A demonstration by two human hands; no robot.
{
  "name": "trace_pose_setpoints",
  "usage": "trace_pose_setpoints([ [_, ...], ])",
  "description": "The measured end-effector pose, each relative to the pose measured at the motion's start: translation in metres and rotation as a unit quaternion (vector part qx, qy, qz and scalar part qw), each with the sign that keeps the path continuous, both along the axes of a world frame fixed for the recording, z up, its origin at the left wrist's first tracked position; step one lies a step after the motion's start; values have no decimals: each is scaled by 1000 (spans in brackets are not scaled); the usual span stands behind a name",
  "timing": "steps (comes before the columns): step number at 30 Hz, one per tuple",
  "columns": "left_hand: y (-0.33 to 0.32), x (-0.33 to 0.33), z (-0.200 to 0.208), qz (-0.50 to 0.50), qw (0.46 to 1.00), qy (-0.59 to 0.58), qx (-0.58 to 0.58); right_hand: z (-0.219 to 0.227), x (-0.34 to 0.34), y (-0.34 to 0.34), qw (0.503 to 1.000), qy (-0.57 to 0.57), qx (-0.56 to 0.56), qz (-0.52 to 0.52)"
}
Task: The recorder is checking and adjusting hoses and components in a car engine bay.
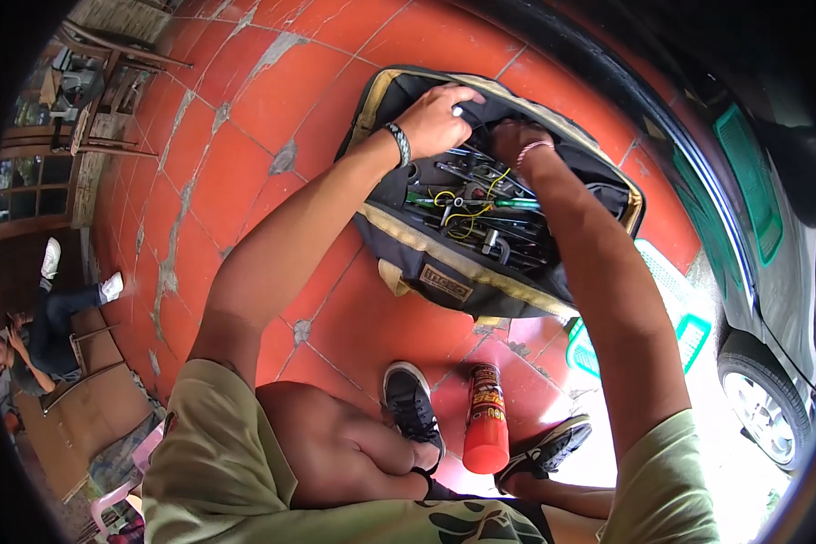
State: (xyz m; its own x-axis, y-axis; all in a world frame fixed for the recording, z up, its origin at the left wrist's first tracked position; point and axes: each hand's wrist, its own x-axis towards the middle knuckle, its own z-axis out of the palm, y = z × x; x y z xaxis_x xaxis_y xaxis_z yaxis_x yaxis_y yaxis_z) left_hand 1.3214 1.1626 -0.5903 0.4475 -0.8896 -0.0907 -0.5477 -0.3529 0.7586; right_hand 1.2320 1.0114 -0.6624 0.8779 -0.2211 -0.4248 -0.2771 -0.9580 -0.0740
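Note:
A black and tan tool bag (408, 249) lies wide on the tiled floor in front of me, its top spread apart. Inside is a jumble of metal hand tools, with green-handled ones (517, 203) and a thin yellow cord (467, 218) among them. My left hand (437, 120) is at the bag's far left inner side, index finger stretched out and the fingers apart. A small white spot shows by its fingers; I cannot make out what it is. Deep against the far inner wall, my right hand (517, 140) reaches into shadow, its fingers hidden.
A red spray can (487, 426) stands between my shoes. Right of the bag is a green and white plastic basket (689, 340), beside a parked car (771, 272). At the far left a person (50, 317) sits near flattened cardboard (91, 426) and a wooden chair (109, 63).

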Motion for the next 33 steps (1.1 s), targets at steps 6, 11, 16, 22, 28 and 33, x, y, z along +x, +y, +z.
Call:
trace_pose_setpoints([
  [6, -17, 7, -5, -15, 959, 281, -38, -14, -2, -29, 993, 42, 100, -40],
  [11, -30, -11, -9, 14, 964, 256, -77, -16, -13, -21, 998, 58, 15, 22],
  [16, -28, -12, -11, 60, 977, 153, -135, 69, -48, -5, 991, 117, -58, 42],
  [22, -36, -1, -21, -56, 865, 462, -186, 72, -83, -45, 968, 33, -41, 247],
  [28, -86, 3, -38, -259, 948, -184, 9, 69, -95, -57, 948, -226, 17, 223],
  [33, -108, 1, -33, -302, 945, -106, -65, 54, -91, -79, 957, -219, 30, 190],
])
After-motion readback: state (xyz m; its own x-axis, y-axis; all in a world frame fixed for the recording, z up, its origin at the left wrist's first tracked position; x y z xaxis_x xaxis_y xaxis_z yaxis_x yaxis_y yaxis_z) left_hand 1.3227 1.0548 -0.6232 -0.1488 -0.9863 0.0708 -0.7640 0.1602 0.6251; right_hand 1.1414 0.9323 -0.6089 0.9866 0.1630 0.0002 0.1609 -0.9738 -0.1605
